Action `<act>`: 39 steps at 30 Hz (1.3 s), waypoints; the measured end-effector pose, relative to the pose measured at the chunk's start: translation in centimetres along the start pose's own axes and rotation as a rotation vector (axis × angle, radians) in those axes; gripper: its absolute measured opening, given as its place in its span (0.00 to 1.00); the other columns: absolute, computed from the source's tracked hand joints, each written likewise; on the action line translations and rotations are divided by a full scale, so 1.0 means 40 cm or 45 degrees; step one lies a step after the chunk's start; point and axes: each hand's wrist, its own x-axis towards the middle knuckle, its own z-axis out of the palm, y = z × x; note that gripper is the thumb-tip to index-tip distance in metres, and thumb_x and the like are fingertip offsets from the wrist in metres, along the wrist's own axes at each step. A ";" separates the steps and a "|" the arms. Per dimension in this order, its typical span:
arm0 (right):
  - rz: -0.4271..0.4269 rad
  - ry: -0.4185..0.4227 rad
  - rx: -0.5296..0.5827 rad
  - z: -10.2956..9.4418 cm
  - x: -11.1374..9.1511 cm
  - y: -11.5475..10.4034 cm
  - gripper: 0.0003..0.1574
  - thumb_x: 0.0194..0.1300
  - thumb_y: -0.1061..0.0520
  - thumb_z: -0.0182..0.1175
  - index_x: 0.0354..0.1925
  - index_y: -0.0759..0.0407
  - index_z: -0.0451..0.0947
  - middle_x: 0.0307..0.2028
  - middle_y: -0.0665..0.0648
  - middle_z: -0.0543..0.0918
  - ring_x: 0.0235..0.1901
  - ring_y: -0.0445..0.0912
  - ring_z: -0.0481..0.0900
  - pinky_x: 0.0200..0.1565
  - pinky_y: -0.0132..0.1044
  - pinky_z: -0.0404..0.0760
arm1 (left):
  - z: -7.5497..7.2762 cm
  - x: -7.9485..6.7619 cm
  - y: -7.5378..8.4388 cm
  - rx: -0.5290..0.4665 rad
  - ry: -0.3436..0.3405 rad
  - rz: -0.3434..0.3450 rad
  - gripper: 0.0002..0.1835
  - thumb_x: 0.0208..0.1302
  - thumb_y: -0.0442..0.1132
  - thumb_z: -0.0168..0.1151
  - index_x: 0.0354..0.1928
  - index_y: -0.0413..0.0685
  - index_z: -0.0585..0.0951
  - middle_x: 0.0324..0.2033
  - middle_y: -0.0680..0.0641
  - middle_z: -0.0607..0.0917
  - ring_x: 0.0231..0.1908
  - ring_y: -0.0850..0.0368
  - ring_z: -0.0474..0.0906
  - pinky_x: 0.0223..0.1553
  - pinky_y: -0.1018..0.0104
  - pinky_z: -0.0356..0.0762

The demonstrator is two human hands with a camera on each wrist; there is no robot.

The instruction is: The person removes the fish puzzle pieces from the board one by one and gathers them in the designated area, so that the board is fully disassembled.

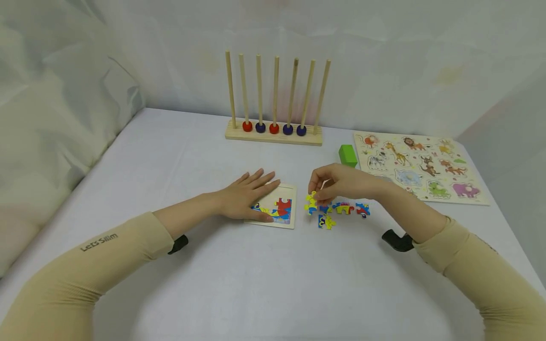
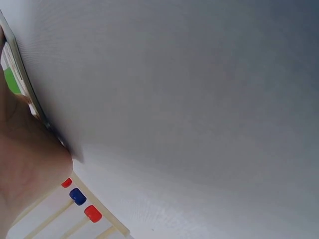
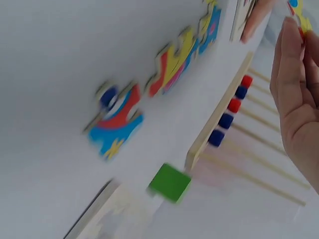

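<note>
My left hand [image 1: 245,196] lies spread, palm down, across a small jigsaw puzzle board [image 1: 293,208] with fingers straight; it hides the board's left part. Red, blue and yellow pieces [image 1: 283,208] sit inside the frame. To the right of the board, my right hand [image 1: 343,182] pinches a yellow and blue puzzle piece [image 1: 311,204] between thumb and fingers. In the right wrist view that piece [image 3: 298,9] shows only partly at the top corner. Several loose pieces lie below and right of that hand, among them a red and blue one [image 1: 363,209] and a yellow one [image 1: 327,221].
Behind the hands stands a wooden rack [image 1: 273,137] of upright pegs with red and blue beads at their feet. A green block [image 1: 348,155] sits beside an animal picture board [image 1: 422,166] at the back right. Dark objects [image 1: 398,240] lie partly beneath both forearms.
</note>
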 end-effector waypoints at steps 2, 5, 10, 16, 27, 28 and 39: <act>0.008 -0.007 -0.021 -0.013 -0.019 0.015 0.08 0.69 0.56 0.61 0.42 0.60 0.77 0.40 0.59 0.85 0.40 0.55 0.87 0.45 0.41 0.87 | 0.001 0.000 -0.002 0.007 0.002 0.000 0.53 0.61 0.73 0.53 0.79 0.64 0.42 0.80 0.53 0.37 0.80 0.45 0.29 0.78 0.38 0.34; 0.024 -0.005 -0.061 -0.026 -0.044 0.037 0.08 0.67 0.56 0.62 0.41 0.59 0.78 0.38 0.59 0.87 0.38 0.54 0.87 0.44 0.40 0.87 | 0.004 0.001 -0.004 0.020 0.002 -0.001 0.53 0.61 0.74 0.52 0.79 0.64 0.41 0.80 0.53 0.37 0.80 0.45 0.28 0.78 0.38 0.34; 0.064 -0.023 -0.057 -0.035 -0.077 0.074 0.08 0.66 0.57 0.63 0.41 0.60 0.78 0.33 0.61 0.87 0.33 0.53 0.85 0.38 0.39 0.86 | 0.008 0.001 -0.007 0.022 0.006 0.000 0.53 0.61 0.74 0.52 0.79 0.64 0.41 0.80 0.53 0.37 0.80 0.45 0.28 0.78 0.38 0.34; 0.161 -0.030 -0.083 -0.031 -0.103 0.111 0.09 0.64 0.55 0.65 0.41 0.57 0.81 0.31 0.58 0.87 0.31 0.50 0.85 0.37 0.39 0.84 | 0.009 0.001 -0.007 0.025 0.007 -0.001 0.53 0.60 0.75 0.52 0.79 0.65 0.40 0.80 0.54 0.37 0.80 0.46 0.28 0.78 0.39 0.34; 0.211 -0.042 -0.025 -0.011 -0.110 0.134 0.09 0.62 0.59 0.66 0.40 0.62 0.81 0.28 0.57 0.86 0.30 0.46 0.87 0.38 0.36 0.87 | 0.008 0.002 -0.007 0.026 0.014 0.003 0.53 0.61 0.74 0.52 0.79 0.65 0.41 0.80 0.53 0.37 0.80 0.45 0.29 0.78 0.39 0.34; 0.217 -0.036 -0.028 -0.010 -0.109 0.134 0.09 0.62 0.59 0.66 0.40 0.62 0.81 0.27 0.57 0.86 0.30 0.46 0.87 0.38 0.35 0.87 | 0.009 0.003 -0.007 0.027 0.015 0.004 0.53 0.61 0.74 0.52 0.79 0.65 0.41 0.80 0.53 0.37 0.80 0.45 0.29 0.78 0.38 0.34; 0.259 0.009 -0.114 -0.002 -0.096 0.137 0.06 0.60 0.61 0.66 0.37 0.61 0.84 0.25 0.53 0.86 0.28 0.43 0.86 0.35 0.34 0.87 | 0.009 0.003 -0.008 0.032 0.009 -0.005 0.52 0.61 0.74 0.52 0.79 0.64 0.41 0.80 0.53 0.37 0.80 0.46 0.28 0.78 0.39 0.34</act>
